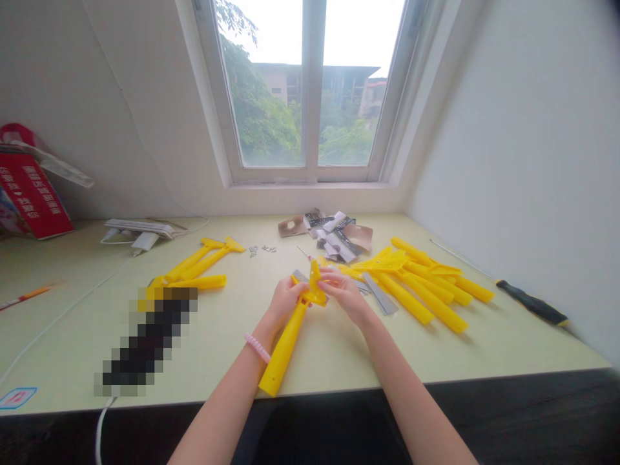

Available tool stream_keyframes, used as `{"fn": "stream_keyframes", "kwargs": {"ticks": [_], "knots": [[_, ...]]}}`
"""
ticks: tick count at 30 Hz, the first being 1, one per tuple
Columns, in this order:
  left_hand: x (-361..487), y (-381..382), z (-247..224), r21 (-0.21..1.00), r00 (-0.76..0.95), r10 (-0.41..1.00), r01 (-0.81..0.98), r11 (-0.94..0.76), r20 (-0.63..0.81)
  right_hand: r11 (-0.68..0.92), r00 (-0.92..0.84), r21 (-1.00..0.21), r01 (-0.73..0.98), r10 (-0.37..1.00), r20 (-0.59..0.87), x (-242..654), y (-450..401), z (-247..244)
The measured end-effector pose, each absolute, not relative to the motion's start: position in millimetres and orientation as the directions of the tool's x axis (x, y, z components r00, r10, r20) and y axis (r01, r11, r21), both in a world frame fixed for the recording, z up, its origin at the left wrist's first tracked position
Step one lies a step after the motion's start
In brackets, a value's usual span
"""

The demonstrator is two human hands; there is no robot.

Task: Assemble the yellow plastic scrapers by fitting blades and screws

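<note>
Near the table's front middle, my left hand (287, 298) is closed around the head end of a yellow plastic scraper handle (285, 349), whose tube points down toward the table edge. A bit of grey metal blade (299, 276) shows beside my left thumb. My right hand (345, 292) pinches a yellow head plate (315, 281) that stands tilted at the scraper's head. My fingers partly hide where the two parts meet. Just beyond lies a thin screwdriver (306, 255), its lower end hidden. Flat metal blades (380, 294) lie right of my right hand.
Several yellow handles (416, 284) are piled at right, more (198, 261) at left. Small screws (253, 250) and torn cardboard wrappers (339, 236) lie at the back. A long black-handled screwdriver (533, 303) rests by the right wall; a power strip (140, 229) sits back left.
</note>
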State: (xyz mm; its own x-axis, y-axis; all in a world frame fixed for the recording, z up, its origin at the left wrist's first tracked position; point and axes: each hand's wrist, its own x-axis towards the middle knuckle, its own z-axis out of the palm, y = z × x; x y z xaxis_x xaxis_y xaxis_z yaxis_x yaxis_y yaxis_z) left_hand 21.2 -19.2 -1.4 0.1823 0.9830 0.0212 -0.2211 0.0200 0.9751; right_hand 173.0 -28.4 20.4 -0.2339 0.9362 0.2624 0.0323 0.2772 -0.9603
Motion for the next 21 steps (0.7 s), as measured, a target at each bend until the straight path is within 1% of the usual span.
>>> {"fn": "stream_keyframes", "kwargs": {"ticks": [2,5,10,16,21], "knots": [[21,-19,-1,0.972,0.182,0.983,-0.235,0.023,0.02,0.248,-0.237,-0.967,0.05,0.944,0.23,174,-29,19],[20,-18,-1,0.965,0.164,0.986,-0.258,0.038,0.005,0.141,-0.257,-0.988,0.068,0.959,0.12,176,-29,14],[19,-17,-3,0.964,0.185,0.983,-0.266,0.026,0.024,0.059,-0.347,-0.998,-0.018,0.936,0.062,174,-29,7],[19,-17,-5,0.955,0.177,0.984,-0.296,0.027,0.027,-0.037,-0.292,-0.989,-0.145,0.956,0.008,169,-29,4],[19,-18,-2,0.947,0.166,0.986,-0.321,0.033,0.021,-0.112,-0.269,-0.973,-0.203,0.962,-0.054,165,-33,8]]}}
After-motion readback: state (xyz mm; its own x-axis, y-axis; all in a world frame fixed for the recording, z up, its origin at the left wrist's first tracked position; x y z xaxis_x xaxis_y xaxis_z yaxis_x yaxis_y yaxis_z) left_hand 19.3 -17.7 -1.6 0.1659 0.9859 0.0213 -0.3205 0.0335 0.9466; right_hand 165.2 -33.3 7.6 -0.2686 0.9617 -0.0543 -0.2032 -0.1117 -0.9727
